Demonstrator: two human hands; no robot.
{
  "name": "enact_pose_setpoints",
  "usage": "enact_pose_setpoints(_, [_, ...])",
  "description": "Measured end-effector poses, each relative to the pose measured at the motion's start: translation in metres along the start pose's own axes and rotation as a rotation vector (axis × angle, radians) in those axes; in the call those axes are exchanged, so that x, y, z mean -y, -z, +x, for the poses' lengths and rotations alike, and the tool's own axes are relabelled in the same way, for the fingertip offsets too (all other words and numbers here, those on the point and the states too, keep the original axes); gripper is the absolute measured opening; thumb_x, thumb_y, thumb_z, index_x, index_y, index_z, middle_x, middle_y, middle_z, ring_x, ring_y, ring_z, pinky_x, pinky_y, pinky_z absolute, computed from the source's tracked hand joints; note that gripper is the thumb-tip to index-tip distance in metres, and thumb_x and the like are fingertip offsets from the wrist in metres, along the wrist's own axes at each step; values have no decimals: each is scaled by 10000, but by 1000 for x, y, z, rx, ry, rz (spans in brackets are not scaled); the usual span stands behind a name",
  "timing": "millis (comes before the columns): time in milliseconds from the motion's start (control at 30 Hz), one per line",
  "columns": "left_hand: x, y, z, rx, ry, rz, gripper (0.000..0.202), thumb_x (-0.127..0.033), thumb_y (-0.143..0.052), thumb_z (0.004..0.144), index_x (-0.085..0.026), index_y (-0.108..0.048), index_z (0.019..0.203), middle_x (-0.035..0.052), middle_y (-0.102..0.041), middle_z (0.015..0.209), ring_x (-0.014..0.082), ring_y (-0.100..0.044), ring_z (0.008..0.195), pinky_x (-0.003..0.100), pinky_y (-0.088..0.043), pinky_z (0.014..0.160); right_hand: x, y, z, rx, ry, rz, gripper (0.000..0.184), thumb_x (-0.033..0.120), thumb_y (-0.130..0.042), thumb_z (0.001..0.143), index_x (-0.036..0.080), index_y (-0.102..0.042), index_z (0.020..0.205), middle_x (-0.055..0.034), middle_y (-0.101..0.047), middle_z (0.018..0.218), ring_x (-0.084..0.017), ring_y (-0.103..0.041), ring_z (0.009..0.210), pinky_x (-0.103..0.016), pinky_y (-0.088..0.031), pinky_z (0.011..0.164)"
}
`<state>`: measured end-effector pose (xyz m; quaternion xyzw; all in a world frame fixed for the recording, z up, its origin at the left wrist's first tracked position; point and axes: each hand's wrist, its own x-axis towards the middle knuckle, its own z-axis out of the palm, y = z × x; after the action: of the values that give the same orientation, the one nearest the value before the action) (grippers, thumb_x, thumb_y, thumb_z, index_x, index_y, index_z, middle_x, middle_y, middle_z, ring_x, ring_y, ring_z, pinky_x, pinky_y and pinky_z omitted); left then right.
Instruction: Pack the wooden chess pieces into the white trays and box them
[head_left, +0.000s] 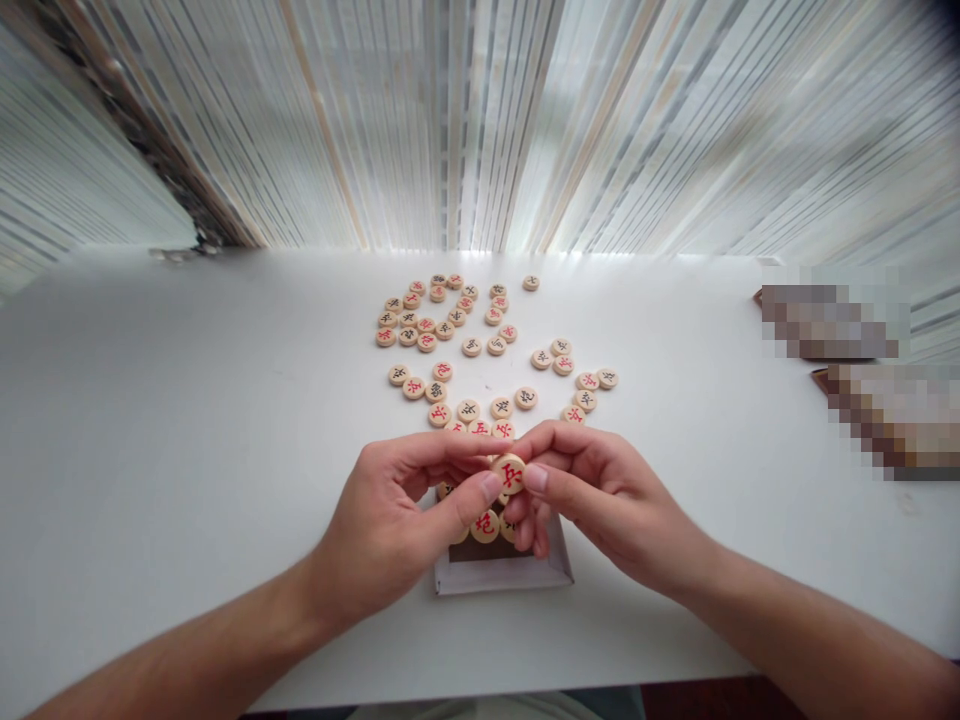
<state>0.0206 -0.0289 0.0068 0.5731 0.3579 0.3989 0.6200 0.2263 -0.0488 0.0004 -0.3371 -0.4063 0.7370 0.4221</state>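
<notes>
My left hand [397,520] and my right hand [600,495] meet over a small shallow white box [499,572] near the table's front edge. Together their fingertips pinch one round wooden chess piece [511,472] with a red character, held upright and facing me. Both hands are closed on it. Below it, inside the box, lies another red-marked piece [485,524], partly hidden by my fingers. Several more wooden pieces [442,325] with red or black characters lie scattered flat on the white table [187,420] beyond my hands.
Two brownish objects [825,322] [892,415] lie at the table's right side, blurred out. A striped pale curtain [480,120] hangs behind the table's far edge. The table's left half is bare white surface.
</notes>
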Motion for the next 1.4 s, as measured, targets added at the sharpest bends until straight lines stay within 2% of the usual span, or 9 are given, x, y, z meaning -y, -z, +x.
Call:
enact_pose_setpoints(133, [2,0,0,19,26,-55,277,-117,-809,911,-198,-847,1173,53,-869,948,174,-814,843,235,-664,798,0,1,1,27,-45,92,231,341,-810,969,143,-705,1026,-54,-809,781,-143,-783,652,-207,-640,591])
enact_pose_setpoints(367, [0,-1,1,71,27,-104,334,-60,-825,885,-224,-851,1175,19,-868,882,143,-816,765,201,-668,775,1,-1,0,26,-91,127,269,315,-873,908,144,-680,982,-48,-813,766,-143,-789,661,-198,-644,607])
enact_pose_setpoints(533, [1,2,0,52,-45,8,336,-55,-834,869,-221,-860,1160,29,-870,865,175,-826,753,224,-680,726,3,-5,0,-22,-147,94,361,255,-985,750,149,-686,922,-9,-779,697,-123,-733,575,-181,-599,542])
enact_pose_setpoints(667, [3,3,-3,77,-138,144,353,-88,-846,871,-270,-859,1173,23,-878,999,200,-835,852,247,-679,786,4,-4,-1,-58,-179,38,377,272,-1006,699,166,-675,844,20,-735,637,-91,-631,462,-166,-516,445])
enact_pose_setpoints(767, [2,4,-4,116,-220,262,373,-71,-819,891,-292,-853,1190,14,-875,1012,174,-820,830,228,-655,773,4,-3,-1,-79,-197,-22,411,289,-1019,671,168,-648,799,35,-700,594,-67,-557,406,-144,-435,381])
enact_pose_setpoints(833, [1,3,-4,143,-235,306,371,-68,-796,912,-274,-841,1218,31,-872,996,170,-808,821,237,-645,777,4,-3,-2,-79,-186,-43,422,324,-1008,688,166,-626,772,32,-693,582,-64,-546,393,-138,-418,367])
enact_pose_setpoints(967, [-1,4,-2,189,-202,277,321,-107,-768,954,-246,-829,1236,44,-857,941,172,-790,821,254,-637,789,3,-3,-1,-58,-149,-23,375,346,-958,772,162,-630,773,16,-708,599,-82,-605,426,-154,-483,412])
enact_pose_setpoints(1233, [-1,3,-3,131,-150,187,375,-87,-789,926,-253,-816,1262,34,-859,992,159,-797,887,221,-633,812,0,1,-2,24,-89,103,282,373,-846,919,148,-687,861,-30,-766,708,-107,-691,497,-182,-567,470])
enact_pose_setpoints(1400, [-3,1,-2,103,-98,131,319,-85,-778,924,-206,-830,1215,55,-865,976,181,-814,823,254,-663,772,2,0,-2,2,-111,120,291,301,-925,831,153,-682,889,-20,-768,716,-116,-699,512,-194,-575,487])
